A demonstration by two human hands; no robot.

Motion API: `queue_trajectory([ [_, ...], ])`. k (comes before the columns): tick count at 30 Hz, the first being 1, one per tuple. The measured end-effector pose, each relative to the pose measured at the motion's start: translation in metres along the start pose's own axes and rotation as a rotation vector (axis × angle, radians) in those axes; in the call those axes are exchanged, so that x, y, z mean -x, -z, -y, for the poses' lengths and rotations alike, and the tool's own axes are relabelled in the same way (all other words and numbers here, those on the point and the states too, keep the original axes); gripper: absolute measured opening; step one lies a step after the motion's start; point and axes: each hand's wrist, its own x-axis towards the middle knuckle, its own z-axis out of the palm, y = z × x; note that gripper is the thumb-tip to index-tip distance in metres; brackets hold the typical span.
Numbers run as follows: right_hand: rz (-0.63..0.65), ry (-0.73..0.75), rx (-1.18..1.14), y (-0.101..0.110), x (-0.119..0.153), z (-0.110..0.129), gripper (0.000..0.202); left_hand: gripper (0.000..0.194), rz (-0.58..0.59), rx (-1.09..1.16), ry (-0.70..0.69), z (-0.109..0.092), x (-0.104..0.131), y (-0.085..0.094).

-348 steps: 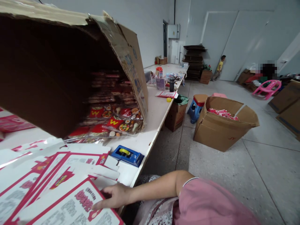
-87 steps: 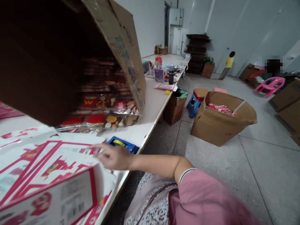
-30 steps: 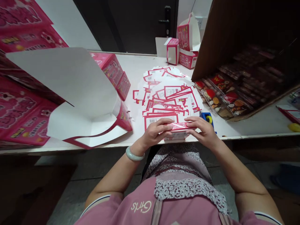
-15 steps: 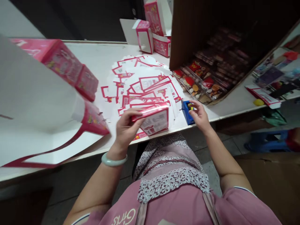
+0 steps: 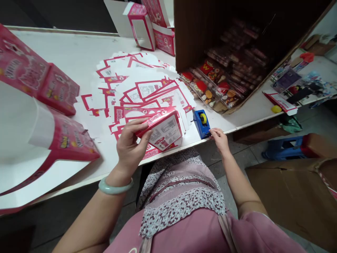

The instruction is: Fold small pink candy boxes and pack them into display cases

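Note:
A pink-and-white printed carton [image 5: 165, 130] is tilted over the front edge of the table, its barcode panel facing me. My left hand [image 5: 133, 144] grips it at the left end, thumb on the near side and fingers over the top. To the right sits a blue tape dispenser [image 5: 202, 124] with a yellow-cored roll. Thumb and forefinger of my right hand [image 5: 219, 138] are pinched together at the dispenser's near end, by its cutting edge. The strip of tape between them is too fine to make out clearly.
Flat printed cartons [image 5: 142, 88] lie in an overlapping heap behind the held box. A large brown cardboard box [image 5: 181, 38] on its side holds clear packs of candy [image 5: 207, 88]. Folded pink boxes [image 5: 59, 88] stand at left, more [image 5: 142, 28] at the back. A blue stool [image 5: 284, 146] stands at right.
My right hand has moved from above the tape roll down to the dispenser's near end, its fingers closing to a pinch. The held carton has tilted slightly. The camera view has shifted right.

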Motion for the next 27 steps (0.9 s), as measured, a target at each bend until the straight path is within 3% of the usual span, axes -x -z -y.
queue_trajectory([
  [5, -0.042, -0.020, 0.045, 0.005, 0.011, -0.007, 0.027, 0.027, 0.025, 0.000, 0.011, 0.009, 0.004, 0.001],
  [8, 0.013, -0.024, 0.044, 0.010, 0.021, 0.007, 0.024, 0.029, 0.018, -0.023, -0.003, 0.012, 0.004, 0.001],
  [11, 0.204, -0.003, -0.116, 0.005, 0.036, 0.050, 0.024, 0.029, 0.044, -0.105, -0.079, 0.003, -0.002, 0.003],
  [14, 0.451, 0.066, -0.408, -0.010, 0.045, 0.113, 0.027, 0.038, 0.123, -0.231, -0.225, -0.015, -0.014, 0.007],
  [17, 0.587, 0.146, -0.521, -0.032, 0.040, 0.166, 0.036, 0.051, 0.349, -0.402, -0.323, -0.029, -0.025, 0.010],
  [19, 0.592, 0.187, -0.446, -0.046, 0.029, 0.187, 0.048, 0.049, 0.490, -0.474, -0.326, -0.031, -0.028, 0.009],
  [21, 0.538, 0.230, -0.277, -0.055, 0.017, 0.194, 0.059, 0.043, 0.523, -0.469, -0.301, -0.028, -0.028, 0.007],
  [23, 0.496, 0.249, -0.051, -0.057, 0.007, 0.189, 0.069, 0.035, 0.473, -0.432, -0.283, -0.020, -0.027, 0.003],
  [26, 0.442, 0.248, 0.265, -0.052, -0.004, 0.161, 0.081, 0.030, 0.425, -0.419, -0.269, -0.007, -0.022, 0.002],
  [27, 0.365, 0.281, 0.309, -0.050, -0.006, 0.147, 0.084, 0.029, 0.417, -0.350, -0.239, -0.003, -0.020, 0.005],
])
